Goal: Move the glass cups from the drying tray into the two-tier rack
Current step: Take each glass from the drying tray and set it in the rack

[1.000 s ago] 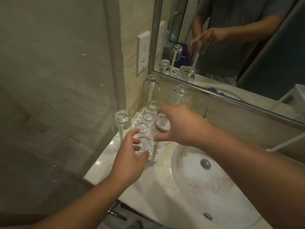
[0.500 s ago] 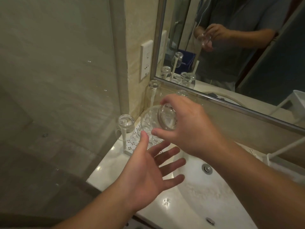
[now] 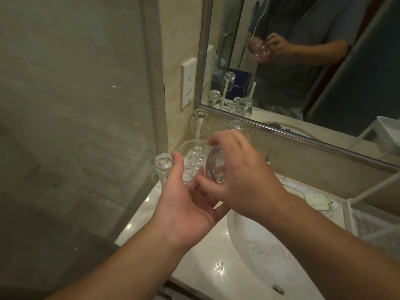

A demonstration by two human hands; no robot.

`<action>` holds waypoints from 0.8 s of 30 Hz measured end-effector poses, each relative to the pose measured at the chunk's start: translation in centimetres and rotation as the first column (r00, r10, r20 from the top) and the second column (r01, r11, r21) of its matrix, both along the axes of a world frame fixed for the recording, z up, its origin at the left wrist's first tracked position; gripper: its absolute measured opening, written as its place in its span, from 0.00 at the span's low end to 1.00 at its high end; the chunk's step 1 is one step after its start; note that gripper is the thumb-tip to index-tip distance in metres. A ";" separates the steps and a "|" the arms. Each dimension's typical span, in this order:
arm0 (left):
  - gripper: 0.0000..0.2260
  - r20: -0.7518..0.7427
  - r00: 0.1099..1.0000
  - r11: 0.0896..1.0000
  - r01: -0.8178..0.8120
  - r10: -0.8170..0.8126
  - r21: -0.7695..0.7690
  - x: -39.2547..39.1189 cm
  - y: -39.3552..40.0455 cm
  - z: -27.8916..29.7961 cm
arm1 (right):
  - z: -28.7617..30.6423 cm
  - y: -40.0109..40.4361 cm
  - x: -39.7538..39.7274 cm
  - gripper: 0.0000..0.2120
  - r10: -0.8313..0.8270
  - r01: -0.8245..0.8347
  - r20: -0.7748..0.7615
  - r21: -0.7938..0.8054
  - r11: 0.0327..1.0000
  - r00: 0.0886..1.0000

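My right hand grips a clear glass cup on its side above the counter, its thick base toward me and its mouth toward the wall. My left hand lies palm up just under the cup, fingers spread, thumb raised by the rim. Behind them stands the white drying tray with upright pegs. Upturned glasses sit on pegs at the near left, the back left and the back right. The white two-tier rack stands at the right edge, partly cut off.
A white sink basin lies below my hands in a pale counter. A glass shower panel closes the left side. The mirror above reflects a person holding the cup. A wall socket is beside the mirror. Small packets lie by the rack.
My right hand lifted the cup off its peg and tipped it sideways. My left hand left the tray, turned palm up and moved in close beneath the cup.
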State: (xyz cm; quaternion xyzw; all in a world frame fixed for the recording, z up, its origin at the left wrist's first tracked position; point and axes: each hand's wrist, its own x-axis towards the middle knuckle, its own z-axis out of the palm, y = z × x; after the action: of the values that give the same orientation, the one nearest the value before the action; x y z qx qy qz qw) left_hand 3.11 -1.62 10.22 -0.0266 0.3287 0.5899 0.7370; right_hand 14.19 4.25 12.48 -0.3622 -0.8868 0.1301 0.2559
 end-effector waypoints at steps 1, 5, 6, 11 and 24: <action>0.39 -0.009 1.000 1.000 -0.002 0.003 0.007 0.0 0.0 0.0 | -0.1 0.0 0.0 0.25 -0.005 0.005 -0.006 -0.003 1.000 1.000; 0.34 -0.025 0.999 0.999 -0.037 0.038 0.026 0.0 0.3 -0.2 | -0.6 -0.2 0.0 0.28 -0.049 0.047 -0.063 -0.023 0.999 0.997; 0.33 -0.032 0.998 0.998 -0.057 0.058 0.034 0.0 0.4 -0.1 | -0.7 -0.2 0.0 0.29 -0.058 0.056 -0.077 -0.031 0.998 0.995; 0.25 -0.140 0.982 0.985 -0.104 0.123 0.137 -0.1 0.4 0.1 | -1.4 -0.4 -0.1 0.35 -0.082 0.067 -0.172 -0.091 0.994 0.982; 0.29 -0.487 0.816 0.916 -0.124 0.312 0.381 -0.7 1.3 -1.1 | -2.8 0.2 -0.4 0.40 -0.140 0.120 -0.178 -0.116 0.986 0.974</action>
State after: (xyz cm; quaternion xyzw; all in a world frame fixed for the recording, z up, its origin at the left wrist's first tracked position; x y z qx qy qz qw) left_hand 2.45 -0.30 9.15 0.2262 0.4125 0.7017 0.5351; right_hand 13.77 4.45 9.71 -0.4188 -0.8254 0.1925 0.3261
